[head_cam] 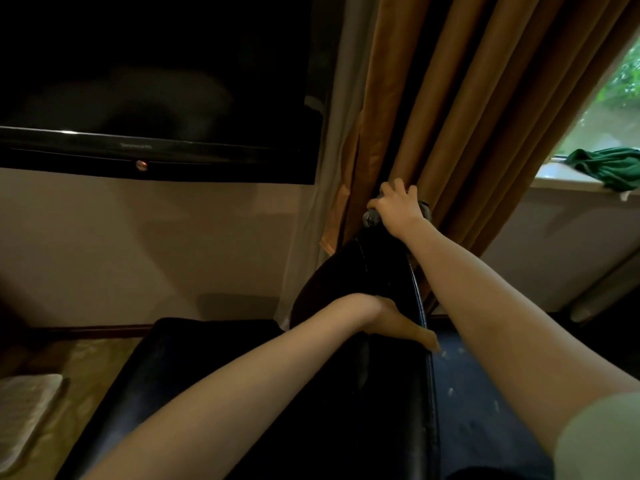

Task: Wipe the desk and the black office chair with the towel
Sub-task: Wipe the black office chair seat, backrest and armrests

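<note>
The black office chair [346, 393] fills the lower middle of the view, and its far end rises toward the curtain. At that far top end my right hand [398, 209] grips a small grey towel [371, 218] and presses it on the chair. The towel shows only at both sides of my fingers. Lower down, my left hand [391, 320] holds the chair's shiny right edge. Its thumb lies on the near side and its fingers are hidden behind the rim.
A dark television [156, 98] hangs on the wall at upper left. Brown curtains [467, 98] hang right behind the chair. A green cloth [609, 164] lies on the windowsill at right. A pale folded pad [24, 410] lies at lower left, and blue carpet [485, 393] shows right of the chair.
</note>
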Tool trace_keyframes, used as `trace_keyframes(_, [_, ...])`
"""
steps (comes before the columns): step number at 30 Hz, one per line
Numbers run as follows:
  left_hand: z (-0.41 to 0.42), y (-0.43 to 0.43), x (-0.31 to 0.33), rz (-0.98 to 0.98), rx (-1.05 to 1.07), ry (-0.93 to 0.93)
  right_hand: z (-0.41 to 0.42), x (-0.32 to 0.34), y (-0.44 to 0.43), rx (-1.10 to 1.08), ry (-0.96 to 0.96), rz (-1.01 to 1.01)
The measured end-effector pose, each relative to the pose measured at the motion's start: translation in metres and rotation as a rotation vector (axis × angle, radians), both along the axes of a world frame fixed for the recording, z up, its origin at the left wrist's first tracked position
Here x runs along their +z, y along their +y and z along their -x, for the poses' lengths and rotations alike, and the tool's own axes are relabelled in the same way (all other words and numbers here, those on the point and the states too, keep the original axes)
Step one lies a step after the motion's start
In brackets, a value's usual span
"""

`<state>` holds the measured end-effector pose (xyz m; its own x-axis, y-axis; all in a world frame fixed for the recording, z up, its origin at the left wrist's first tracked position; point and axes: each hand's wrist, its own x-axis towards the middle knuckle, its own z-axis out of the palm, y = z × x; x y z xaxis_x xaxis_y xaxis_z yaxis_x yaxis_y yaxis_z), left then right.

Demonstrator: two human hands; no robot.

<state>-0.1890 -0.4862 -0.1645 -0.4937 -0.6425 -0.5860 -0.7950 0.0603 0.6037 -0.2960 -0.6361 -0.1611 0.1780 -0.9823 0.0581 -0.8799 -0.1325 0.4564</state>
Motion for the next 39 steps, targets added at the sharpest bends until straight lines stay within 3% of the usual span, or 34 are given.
trace_keyframes(9, [-0.005, 0.02, -0.002, -0.034, 0.086, 0.012, 0.005, 0.005, 0.044, -0.065, -0.075, -0.017])
trace_keyframes(22, [-0.016, 0.07, -0.01, 0.079, 0.27, 0.29, -0.02, 0.011, 0.126, 0.066, 0.184, -0.094])
trace_keyframes(28, [-0.028, 0.104, -0.015, 0.315, 0.436, 0.185, -0.017, 0.013, 0.165, 0.078, 0.135, -0.076])
trace_keyframes(31, [-0.052, 0.127, -0.016, 0.337, 0.528, 0.161, -0.018, 0.016, 0.182, 0.063, 0.114, -0.091])
trace_keyframes(34, [-0.078, 0.155, -0.018, 0.279, 0.549, 0.125, -0.026, 0.02, 0.201, 0.044, 0.115, -0.116])
trace_keyframes(39, [-0.103, 0.199, -0.021, 0.042, 0.375, -0.048, -0.043, 0.021, 0.233, 0.007, 0.163, -0.143])
